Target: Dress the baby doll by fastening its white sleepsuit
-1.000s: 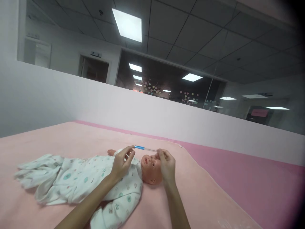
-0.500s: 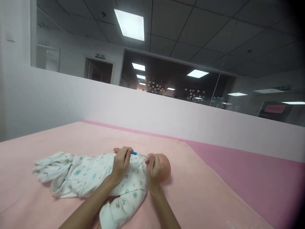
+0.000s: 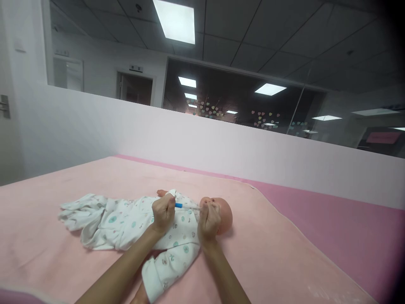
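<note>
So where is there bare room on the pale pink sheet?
The sheet is bare right of the plastic doll in white clothes, up to the darker pink surface, and behind the doll, towards the white wall. Crowded: the doll's chest and chin, where left hand and right hand hold a thin, partly blue stick.

Left hand (image 3: 163, 213) grips thin rod (image 3: 179, 205) by blue end, right hand (image 3: 209, 221) by pale end; doll (image 3: 142, 217) supine below, on pink sheet (image 3: 268, 249).

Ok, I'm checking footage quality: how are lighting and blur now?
Head view: the ceiling light panel glares white, the upper right corner falls black; in the head view, a soft shadow lies by the doll's head, and the blue-ended stick looks indistinct toward its pale end.
</note>
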A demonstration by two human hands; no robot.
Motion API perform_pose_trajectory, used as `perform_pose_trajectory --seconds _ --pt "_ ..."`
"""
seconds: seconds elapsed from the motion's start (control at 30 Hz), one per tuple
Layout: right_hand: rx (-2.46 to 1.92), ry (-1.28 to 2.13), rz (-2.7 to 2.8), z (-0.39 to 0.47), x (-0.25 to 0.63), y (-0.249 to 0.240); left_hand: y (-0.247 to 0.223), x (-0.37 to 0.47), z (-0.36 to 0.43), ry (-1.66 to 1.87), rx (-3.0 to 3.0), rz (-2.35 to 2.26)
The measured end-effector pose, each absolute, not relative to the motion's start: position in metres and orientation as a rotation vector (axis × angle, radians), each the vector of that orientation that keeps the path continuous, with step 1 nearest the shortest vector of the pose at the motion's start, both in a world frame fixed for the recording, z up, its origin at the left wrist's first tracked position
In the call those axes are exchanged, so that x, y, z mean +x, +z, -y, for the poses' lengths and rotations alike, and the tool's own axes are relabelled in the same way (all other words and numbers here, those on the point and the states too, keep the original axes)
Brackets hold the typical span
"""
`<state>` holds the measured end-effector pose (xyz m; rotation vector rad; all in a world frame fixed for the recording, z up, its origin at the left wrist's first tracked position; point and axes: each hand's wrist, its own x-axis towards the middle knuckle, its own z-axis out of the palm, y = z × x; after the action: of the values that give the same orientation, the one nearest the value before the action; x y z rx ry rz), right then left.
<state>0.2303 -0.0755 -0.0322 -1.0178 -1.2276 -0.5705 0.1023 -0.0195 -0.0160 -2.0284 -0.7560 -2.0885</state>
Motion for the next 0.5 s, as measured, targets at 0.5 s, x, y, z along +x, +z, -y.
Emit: perform_pose_trajectory --seconds 0.5 --pt "-1.094 -0.61 1.156 0.0749 0.2349 -0.0325 -0.016 0.1057 0.0184 -2.083 -2.262 0.79"
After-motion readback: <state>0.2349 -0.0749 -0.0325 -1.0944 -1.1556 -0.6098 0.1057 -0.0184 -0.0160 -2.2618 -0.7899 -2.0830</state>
